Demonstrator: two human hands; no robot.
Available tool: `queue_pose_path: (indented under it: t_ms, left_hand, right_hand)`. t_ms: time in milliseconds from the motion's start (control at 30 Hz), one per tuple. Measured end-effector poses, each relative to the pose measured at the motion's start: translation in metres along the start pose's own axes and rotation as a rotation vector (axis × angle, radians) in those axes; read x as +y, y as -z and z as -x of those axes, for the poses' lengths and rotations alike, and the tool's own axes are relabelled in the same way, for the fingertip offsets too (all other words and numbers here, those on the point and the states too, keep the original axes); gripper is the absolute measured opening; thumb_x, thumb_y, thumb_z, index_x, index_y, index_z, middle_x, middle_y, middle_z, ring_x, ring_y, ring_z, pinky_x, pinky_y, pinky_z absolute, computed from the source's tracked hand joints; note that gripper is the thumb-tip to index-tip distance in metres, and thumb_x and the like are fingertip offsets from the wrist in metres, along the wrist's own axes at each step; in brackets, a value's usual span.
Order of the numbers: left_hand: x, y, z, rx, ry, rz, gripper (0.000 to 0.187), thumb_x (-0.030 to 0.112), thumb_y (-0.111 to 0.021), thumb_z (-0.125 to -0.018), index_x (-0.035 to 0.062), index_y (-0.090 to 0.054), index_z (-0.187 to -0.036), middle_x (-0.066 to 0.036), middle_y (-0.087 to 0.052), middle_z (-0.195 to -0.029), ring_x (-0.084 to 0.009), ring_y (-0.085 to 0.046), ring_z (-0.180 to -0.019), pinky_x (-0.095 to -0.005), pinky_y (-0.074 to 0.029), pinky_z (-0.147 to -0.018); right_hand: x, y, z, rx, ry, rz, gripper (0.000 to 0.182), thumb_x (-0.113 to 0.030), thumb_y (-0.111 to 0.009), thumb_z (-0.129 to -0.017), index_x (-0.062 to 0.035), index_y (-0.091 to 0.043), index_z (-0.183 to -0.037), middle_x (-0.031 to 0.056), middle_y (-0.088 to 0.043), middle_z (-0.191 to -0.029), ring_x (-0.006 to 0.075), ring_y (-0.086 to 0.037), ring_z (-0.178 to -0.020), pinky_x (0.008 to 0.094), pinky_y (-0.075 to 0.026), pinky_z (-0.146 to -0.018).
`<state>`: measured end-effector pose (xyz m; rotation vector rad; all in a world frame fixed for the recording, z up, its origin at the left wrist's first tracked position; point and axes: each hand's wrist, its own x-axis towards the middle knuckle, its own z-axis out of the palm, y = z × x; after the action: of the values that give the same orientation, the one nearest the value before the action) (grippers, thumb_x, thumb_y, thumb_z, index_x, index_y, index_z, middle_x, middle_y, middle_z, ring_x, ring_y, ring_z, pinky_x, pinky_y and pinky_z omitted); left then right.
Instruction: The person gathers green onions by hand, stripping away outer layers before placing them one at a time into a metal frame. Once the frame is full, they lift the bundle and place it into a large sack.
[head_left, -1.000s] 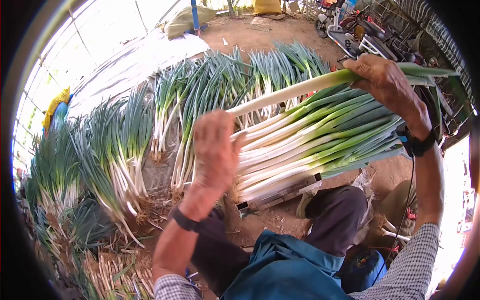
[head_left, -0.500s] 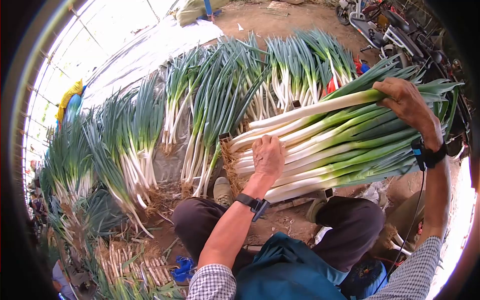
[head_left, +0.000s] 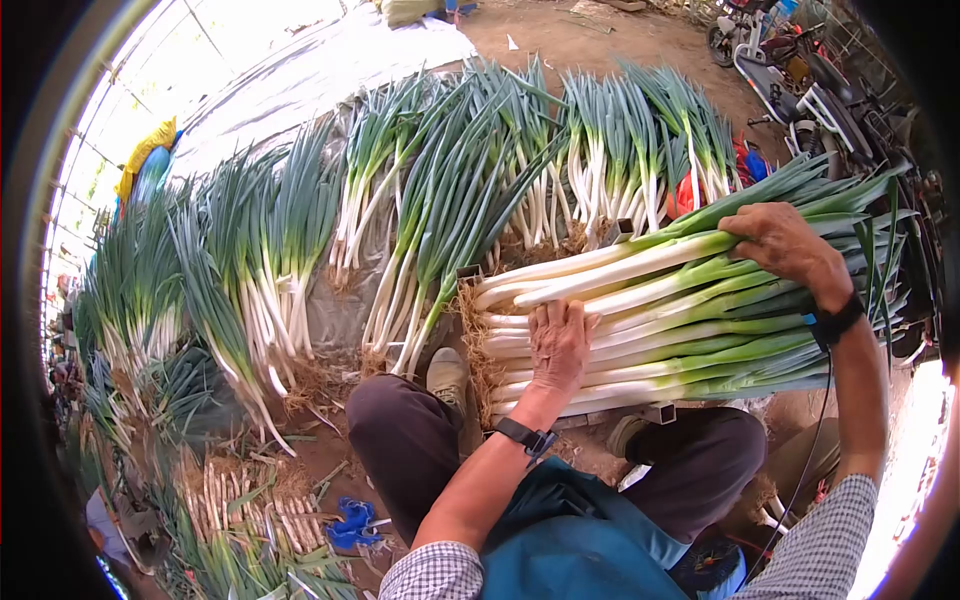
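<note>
A thick layer of leeks (head_left: 690,335) lies across a low metal frame (head_left: 655,412) over my knees, roots to the left and green leaves to the right. My left hand (head_left: 558,345) presses on the white stalks near the root end, its fingers curled down among them. Farther right, my right hand (head_left: 785,245) is closed round the green part of a leek (head_left: 630,270) at the upper side of the layer. That leek's white end rests on the others. Both wrists wear dark bands.
Several leek bunches (head_left: 450,200) stand or lean beyond the frame and to the left. Short-cut stalks (head_left: 245,505) and a blue cloth (head_left: 352,522) lie at the lower left. Parked scooters (head_left: 825,110) are at the upper right, a pale sheet (head_left: 330,70) at the upper left.
My right hand has lowered the leek from above the layer onto it. My left hand stays on the white stalks. The view has shifted slightly.
</note>
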<state>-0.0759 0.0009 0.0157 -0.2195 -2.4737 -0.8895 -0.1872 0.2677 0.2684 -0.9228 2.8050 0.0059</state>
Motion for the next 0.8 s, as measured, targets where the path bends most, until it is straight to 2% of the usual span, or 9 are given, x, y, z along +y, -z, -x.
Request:
queue_pose_path:
  t_ms: [167,200,367,433,500,600,733,800]
  left_hand:
    - [-0.001,0.001,0.001,0.016,0.013,0.030,0.022,0.020,-0.076,-0.087,0.0063,-0.063,-0.099,-0.013,-0.054,-0.095,-0.0334,-0.053,-0.092,-0.0460,-0.043,-0.085]
    - [-0.001,0.002,0.001,0.025,0.006,0.036,0.022,0.019,-0.077,-0.087,0.0061,-0.063,-0.099,-0.013,-0.054,-0.095,-0.0334,-0.054,-0.092,-0.0461,-0.043,-0.084]
    - [-0.002,0.004,0.004,0.029,0.028,0.024,0.023,0.019,-0.077,-0.086,0.0047,-0.064,-0.099,-0.014,-0.056,-0.097,-0.0345,-0.055,-0.095,-0.0468,-0.043,-0.086]
    - [-0.002,0.000,0.005,0.051,0.018,0.035,0.024,0.019,-0.077,-0.087,0.0041,-0.064,-0.100,-0.015,-0.057,-0.099,-0.0353,-0.055,-0.098,-0.0472,-0.043,-0.087]
    - [-0.001,0.002,0.005,0.021,0.025,0.052,0.025,0.020,-0.077,-0.087,0.0036,-0.065,-0.102,-0.016,-0.058,-0.102,-0.0359,-0.055,-0.100,-0.0478,-0.043,-0.088]
    - [-0.001,0.007,0.005,0.021,0.032,0.046,0.027,0.021,-0.076,-0.088,0.0033,-0.065,-0.106,-0.016,-0.058,-0.105,-0.0366,-0.056,-0.101,-0.0479,-0.043,-0.089]
    - [-0.003,0.006,0.005,0.018,0.014,0.036,0.029,0.020,-0.075,-0.090,0.0030,-0.065,-0.111,-0.017,-0.059,-0.110,-0.0372,-0.056,-0.106,-0.0475,-0.042,-0.093]
    - [0.002,0.017,0.010,0.046,-0.038,0.014,0.031,0.019,-0.074,-0.090,0.0023,-0.064,-0.114,-0.017,-0.059,-0.113,-0.0378,-0.055,-0.109,-0.0479,-0.041,-0.096]
  right_hand:
    - [0.006,-0.058,-0.035,-0.066,0.096,0.049,0.025,-0.015,-0.073,-0.081,-0.0048,-0.070,-0.103,0.0154,-0.067,-0.085,0.0374,-0.067,-0.089,0.0477,-0.052,-0.080]
    - [0.006,-0.067,-0.037,0.013,0.120,0.052,0.019,-0.015,-0.073,-0.080,-0.0043,-0.067,-0.095,0.0154,-0.065,-0.080,0.0364,-0.067,-0.085,0.0482,-0.052,-0.079]
    - [-0.017,-0.095,-0.050,-0.006,0.164,0.073,0.015,-0.014,-0.073,-0.077,-0.0055,-0.063,-0.083,0.0142,-0.062,-0.075,0.0359,-0.067,-0.078,0.0489,-0.052,-0.073]
    - [-0.016,-0.095,-0.046,-0.005,0.135,0.151,0.015,-0.018,-0.072,-0.080,-0.0078,-0.063,-0.087,0.0121,-0.063,-0.077,0.0332,-0.067,-0.084,0.0469,-0.051,-0.077]
    - [-0.029,-0.085,-0.038,0.137,0.215,0.241,0.014,-0.019,-0.071,-0.082,-0.0088,-0.063,-0.089,0.0110,-0.064,-0.081,0.0314,-0.066,-0.089,0.0444,-0.050,-0.081]
    - [-0.038,-0.074,-0.029,0.408,0.219,0.272,0.012,-0.018,-0.069,-0.083,-0.0081,-0.063,-0.084,0.0108,-0.064,-0.085,0.0305,-0.064,-0.093,0.0427,-0.048,-0.085]
    - [-0.017,-0.092,-0.026,0.331,0.195,0.155,0.014,-0.015,-0.069,-0.081,-0.0062,-0.063,-0.072,0.0109,-0.062,-0.082,0.0311,-0.062,-0.090,0.0437,-0.049,-0.085]
    - [-0.012,-0.115,-0.021,0.308,0.167,0.098,0.014,-0.015,-0.069,-0.081,-0.0061,-0.063,-0.071,0.0109,-0.062,-0.081,0.0315,-0.061,-0.089,0.0437,-0.049,-0.083]
